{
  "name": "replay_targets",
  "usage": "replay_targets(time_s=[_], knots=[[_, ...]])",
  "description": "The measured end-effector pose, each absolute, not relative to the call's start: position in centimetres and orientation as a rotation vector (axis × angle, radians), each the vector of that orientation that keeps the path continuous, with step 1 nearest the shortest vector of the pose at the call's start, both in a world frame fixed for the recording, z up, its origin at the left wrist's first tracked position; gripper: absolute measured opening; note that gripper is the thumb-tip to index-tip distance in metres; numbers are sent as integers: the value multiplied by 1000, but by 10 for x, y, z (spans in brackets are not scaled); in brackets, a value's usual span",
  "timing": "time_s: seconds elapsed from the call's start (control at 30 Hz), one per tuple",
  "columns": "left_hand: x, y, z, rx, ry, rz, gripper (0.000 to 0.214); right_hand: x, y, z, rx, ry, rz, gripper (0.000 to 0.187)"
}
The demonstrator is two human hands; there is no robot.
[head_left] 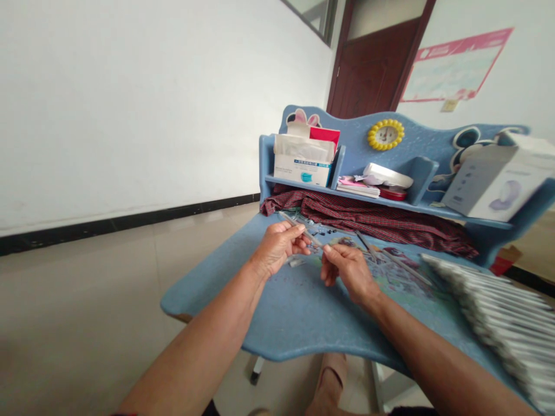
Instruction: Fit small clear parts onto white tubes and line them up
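Note:
My left hand is closed in a pinch on a thin grey pen-like stick that slants up to the left over the blue desk. Close to its right, my right hand is closed too, fingertips pinching at the stick's lower end; what small part they hold is too small to make out. Tiny dark and clear bits lie on the desk just behind the hands. Two more thin sticks lie to the right of my right hand.
A long fanned row of white-grey sticks fills the desk's right side. A red checked cloth lies under the shelf. The shelf carries boxes, papers, a white carton and a yellow clock. Tiled floor lies left.

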State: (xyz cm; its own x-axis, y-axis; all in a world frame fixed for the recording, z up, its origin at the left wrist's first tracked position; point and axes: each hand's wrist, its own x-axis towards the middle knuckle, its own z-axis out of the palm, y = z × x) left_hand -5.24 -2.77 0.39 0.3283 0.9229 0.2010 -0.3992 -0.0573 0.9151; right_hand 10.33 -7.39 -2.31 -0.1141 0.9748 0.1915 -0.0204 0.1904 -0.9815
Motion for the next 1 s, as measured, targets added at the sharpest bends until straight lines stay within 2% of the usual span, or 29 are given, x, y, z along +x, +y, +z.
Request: replay_targets(time_s=[0.13, 0.23, 0.33, 0.5, 0.57, 0.63, 0.87, 1.0], knots=[[-54, -29, 6, 1160, 510, 1141, 12, 103, -77, -19, -824, -1224, 1505, 33], [-54, -30, 7, 1143, 490, 1131, 13, 103, -78, -17, -766, -1164, 1627, 34], [-53, -29, 6, 1134, 506, 1144, 12, 103, -77, -18, -839, -1199, 1536, 36], [-53, -27, 4, 1134, 608, 1182, 12, 102, -74, -24, -1001, -1389, 1071, 34], [-53, -26, 3, 1137, 623, 1181, 12, 103, -74, -25, -1043, -1452, 986, 33], [-53, -26, 3, 1147, 605, 1165, 13, 103, -75, -25, -1044, -1461, 1041, 33], [-55, -30, 6, 1155, 477, 1110, 12, 104, -79, -20, -764, -1219, 1601, 33], [-54, -29, 5, 1157, 520, 1150, 12, 103, -79, -19, -830, -1227, 1521, 35]])
